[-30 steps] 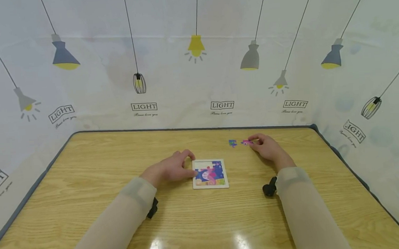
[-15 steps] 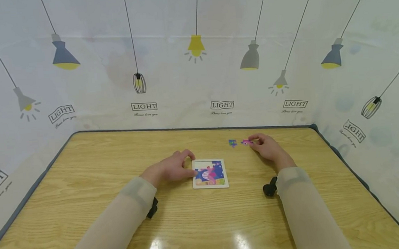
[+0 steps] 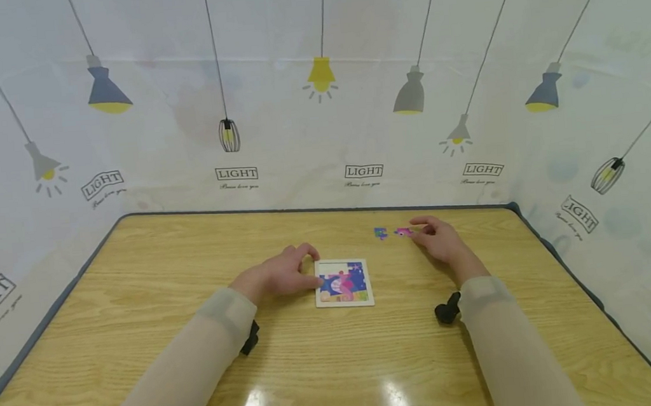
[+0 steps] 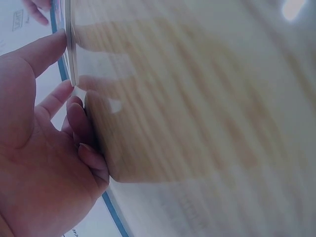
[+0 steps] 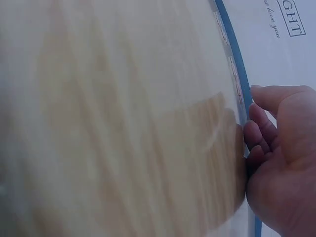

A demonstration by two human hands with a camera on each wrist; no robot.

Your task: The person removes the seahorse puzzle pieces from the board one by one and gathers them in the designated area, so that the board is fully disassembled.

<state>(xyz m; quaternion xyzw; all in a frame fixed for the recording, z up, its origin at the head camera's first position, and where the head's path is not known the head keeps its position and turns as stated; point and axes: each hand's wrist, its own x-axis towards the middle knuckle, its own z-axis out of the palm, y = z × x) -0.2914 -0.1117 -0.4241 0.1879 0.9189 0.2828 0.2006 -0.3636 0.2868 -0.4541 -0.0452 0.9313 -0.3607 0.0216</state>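
Note:
A square jigsaw puzzle tray with a white rim lies mid-table, its picture pink and blue, with a pale bare patch at the upper left. My left hand grips its left side, thumb on the edge and index finger at the far corner; the left wrist view shows the tray edge-on at the thumb. Farther right, a pink puzzle piece lies flat, and beside it a blue-green puzzle piece. My right hand is just right of the pink piece, thumb and index finger spread at its edge.
The wooden table has a dark blue edge strip along its back and sides. Behind it stands a pale wall covering printed with hanging lamps. Black wrist cameras sit under both cuffs.
My right hand has shifted slightly to the right, its index finger drawing away from the pink puzzle piece. The left hand and the tray have stayed in place.

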